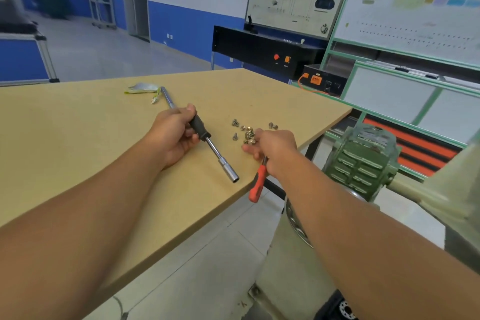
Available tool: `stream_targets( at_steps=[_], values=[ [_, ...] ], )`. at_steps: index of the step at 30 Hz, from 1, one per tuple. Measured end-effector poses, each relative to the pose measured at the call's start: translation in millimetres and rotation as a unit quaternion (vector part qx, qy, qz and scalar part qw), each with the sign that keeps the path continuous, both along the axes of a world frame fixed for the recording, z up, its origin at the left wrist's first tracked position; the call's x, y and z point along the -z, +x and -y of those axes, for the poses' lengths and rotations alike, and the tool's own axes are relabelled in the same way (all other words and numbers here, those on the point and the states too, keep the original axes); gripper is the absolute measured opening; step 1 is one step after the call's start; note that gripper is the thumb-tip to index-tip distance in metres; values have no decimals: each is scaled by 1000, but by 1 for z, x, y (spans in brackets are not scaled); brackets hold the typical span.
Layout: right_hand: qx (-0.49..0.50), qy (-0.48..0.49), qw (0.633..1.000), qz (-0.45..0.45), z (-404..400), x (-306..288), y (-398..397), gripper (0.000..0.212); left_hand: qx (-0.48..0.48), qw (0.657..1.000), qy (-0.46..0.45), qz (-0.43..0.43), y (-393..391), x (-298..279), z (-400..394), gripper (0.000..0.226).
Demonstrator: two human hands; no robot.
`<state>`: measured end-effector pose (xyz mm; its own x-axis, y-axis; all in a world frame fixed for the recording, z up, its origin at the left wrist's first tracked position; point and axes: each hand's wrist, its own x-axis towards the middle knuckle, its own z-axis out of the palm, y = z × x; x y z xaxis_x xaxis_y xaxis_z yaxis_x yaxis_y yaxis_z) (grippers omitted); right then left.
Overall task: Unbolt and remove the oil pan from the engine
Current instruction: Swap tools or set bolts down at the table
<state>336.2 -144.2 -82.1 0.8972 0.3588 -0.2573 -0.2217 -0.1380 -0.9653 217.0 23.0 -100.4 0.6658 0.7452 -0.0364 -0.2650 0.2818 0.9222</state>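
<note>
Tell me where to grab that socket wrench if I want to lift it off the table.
Grip the socket wrench by its black handle, coming from above. It lies flat, and that thick middle part sits between the slim shafts.

On the matt, smooth tan fibreboard table (pixel 78 138), the socket wrench (pixel 207 143) shows a glossy chromed metal shaft with a matt black grip, beside it lie shiny metal bolts (pixel 246 132), and past the table's edge hangs a glossy orange plastic handle (pixel 257 184).
</note>
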Motion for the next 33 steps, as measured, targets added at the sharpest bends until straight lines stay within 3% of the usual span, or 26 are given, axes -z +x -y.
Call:
stream_targets(
  at_steps=[5, 10, 15, 17, 19, 22, 26, 29, 33],
  values=[
    [8, 42, 999, -15, 4, 0, 0, 10, 5, 1000, 17, -8, 0, 2, 0, 19],
    [22, 103, 989, -108, 29, 1, -12, 16, 12, 1000, 19, 2, -3, 0, 1, 19],
    [-29, 114, 968, -220, 106, 4, -66, 6, 12, 999, 36, 24, -10, -10, 16, 17],
    [-54, 147, 957, -244, 151, 2, -90, 20, 29, 998, 42, 43, -9, -21, 38, 16],
    [-79, 161, 960, -213, 197, -1, -110, 41, 60, 995, 44, 71, -2, -35, 73, 18],
    [-112, 191, 962, -162, 266, -10, -131, 52, 120, 983, 53, 130, 16, -66, 148, 22],
    [-109, 294, 943, -116, 358, -34, -146, 50, 205, 952, 97, 203, 38, -126, 267, 19],
    [-52, 349, 933, -76, 423, -55, -151, 53, 251, 929, 152, 225, 50, -169, 355, 16],
    [61, 285, 955, 48, 511, -76, -150, 35, 310, 899, 189, 246, 62, -210, 464, 10]
  ],
)
